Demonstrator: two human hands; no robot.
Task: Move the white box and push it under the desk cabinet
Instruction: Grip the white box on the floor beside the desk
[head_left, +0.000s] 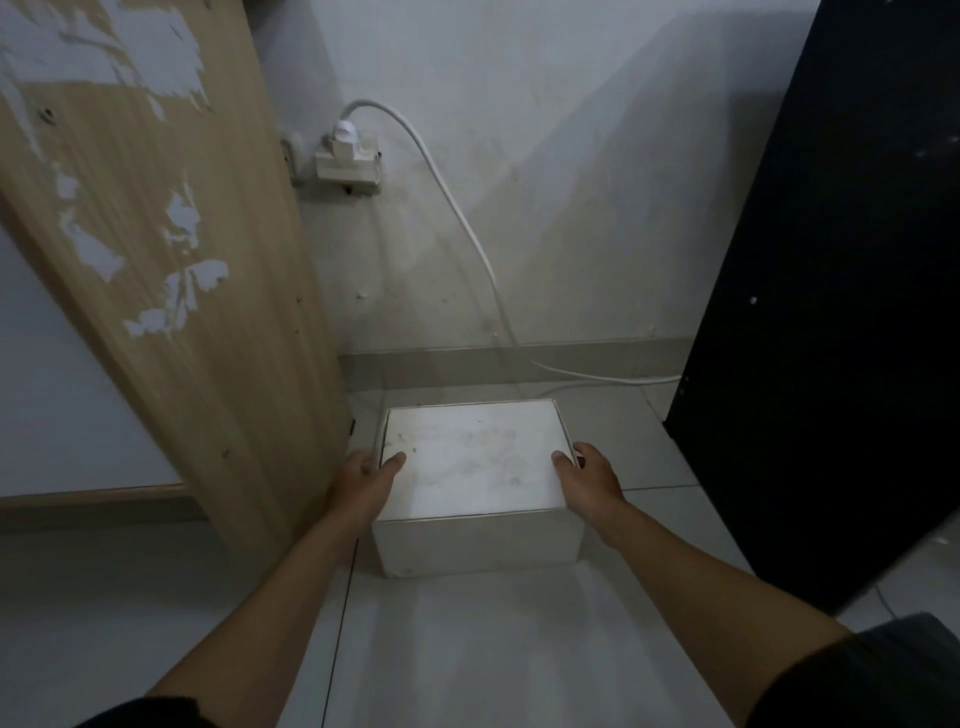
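The white box (475, 467) sits on the tiled floor in the gap between a wooden side panel and a black panel, its lid closed and slightly smudged. My left hand (366, 480) grips its left side with the thumb resting on the lid. On the opposite side, my right hand (589, 475) holds the box the same way, thumb on top and fingers down the side. Both arms reach forward from the bottom of the view. A short stretch of floor separates the box's far edge from the back wall.
The wooden desk panel (171, 260) with peeling veneer stands at the left, close to the box. A black panel (841, 312) leans at the right. On the back wall hangs a socket with a plug (348, 156); its white cable (467, 239) runs down along the floor behind the box.
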